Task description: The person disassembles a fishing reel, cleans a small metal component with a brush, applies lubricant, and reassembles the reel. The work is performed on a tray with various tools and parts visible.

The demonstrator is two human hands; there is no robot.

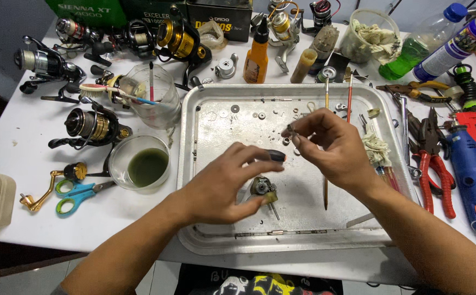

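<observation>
Hands are seen over a metal tray (194, 180) at the centre of the frame. A small reel part (263, 189) is pinched between thumb and fingers of the left hand (221, 188), just above the tray floor, with a dark-tipped piece (276, 155) at its fingertips. A tiny metal piece (291, 129) is gripped between thumb and forefinger of the right hand (330, 147), raised slightly above the tray. Small washers (235, 109) are scattered in the upper part of the tray. A glass of green liquid (147, 166) is set on the surface, left of the tray, and red pliers (434, 169) are laid to its right.
</observation>
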